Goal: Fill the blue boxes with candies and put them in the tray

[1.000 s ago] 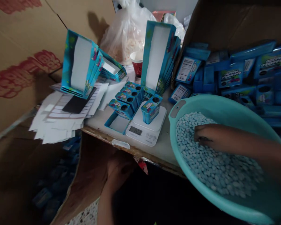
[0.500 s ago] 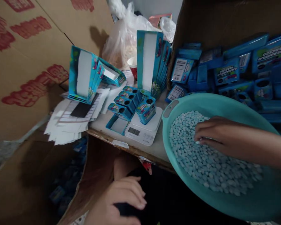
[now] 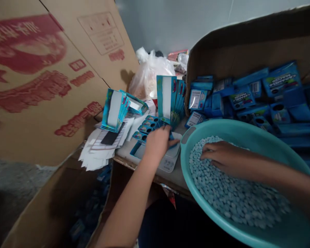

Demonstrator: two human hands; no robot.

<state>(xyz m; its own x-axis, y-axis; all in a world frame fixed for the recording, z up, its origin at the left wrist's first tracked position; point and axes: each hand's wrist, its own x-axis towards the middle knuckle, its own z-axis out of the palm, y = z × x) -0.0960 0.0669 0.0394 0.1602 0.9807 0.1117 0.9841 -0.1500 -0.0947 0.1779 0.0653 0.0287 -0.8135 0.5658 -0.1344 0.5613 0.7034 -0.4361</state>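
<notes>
My left hand (image 3: 157, 140) is at the white kitchen scale (image 3: 167, 164), its fingers and thumb around a small blue candy box (image 3: 172, 136) that it mostly hides. Inside the turquoise basin (image 3: 193, 193), my right hand (image 3: 219, 153) hovers low over pale blue candies (image 3: 222, 186), fingers curled; whatever they hold is hidden. Several more small boxes with round dark holes (image 3: 146, 129) stand in rows left of the scale, by an open blue tray (image 3: 136, 148).
Folded blue display cartons (image 3: 166, 98) stand behind the scale, others (image 3: 113, 110) over a stack of papers (image 3: 95, 151). On the right, a large cardboard box (image 3: 222, 44) holds many blue packages (image 3: 240, 98). A cup (image 3: 154, 98) and plastic bag (image 3: 152, 69) are behind.
My left hand has risen from below the table edge to the box on the scale. My right hand stays among the candies, its fingers slightly shifted. The camera view has tilted up.
</notes>
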